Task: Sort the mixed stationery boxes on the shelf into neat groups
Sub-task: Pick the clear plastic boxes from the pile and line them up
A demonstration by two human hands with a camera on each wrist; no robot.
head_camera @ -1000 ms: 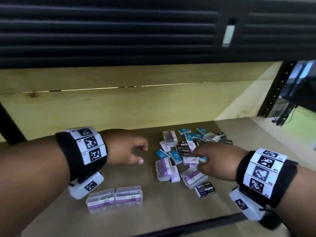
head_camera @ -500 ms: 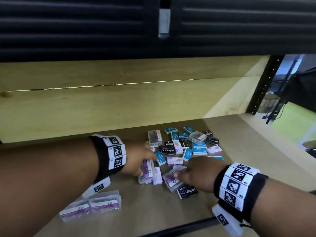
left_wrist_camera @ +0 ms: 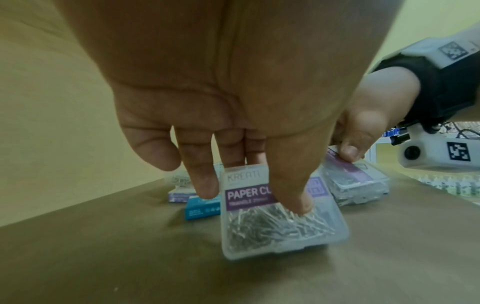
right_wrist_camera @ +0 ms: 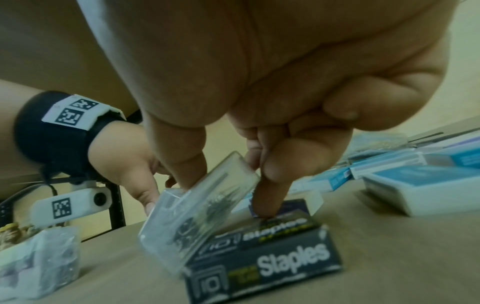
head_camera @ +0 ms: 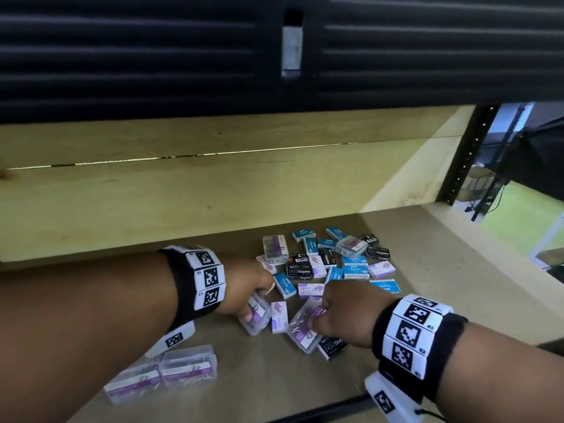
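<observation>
A mixed pile of small blue, black and purple-white stationery boxes (head_camera: 335,264) lies mid-shelf. My left hand (head_camera: 253,306) pinches a clear paper clip box (head_camera: 258,317) at the pile's near left; the left wrist view shows the thumb on its lid (left_wrist_camera: 272,216) and fingers behind it. My right hand (head_camera: 316,319) pinches a second clear paper clip box (head_camera: 302,329), tilted up and leaning on a black staples box (head_camera: 332,346). The right wrist view shows that clear box (right_wrist_camera: 197,214) between thumb and index finger, above the black staples box (right_wrist_camera: 262,265).
Two clear paper clip boxes (head_camera: 189,366) sit side by side near the front left. The brown shelf board (head_camera: 442,285) has a wooden back wall (head_camera: 183,203), a dark shelf (head_camera: 152,56) overhead, a black upright (head_camera: 464,160) at the right and a black front rail (head_camera: 320,410).
My left hand has reached right to the pile and taken the clear box. My right hand has come down from the pile's middle and lifted one end of the other clear box.
</observation>
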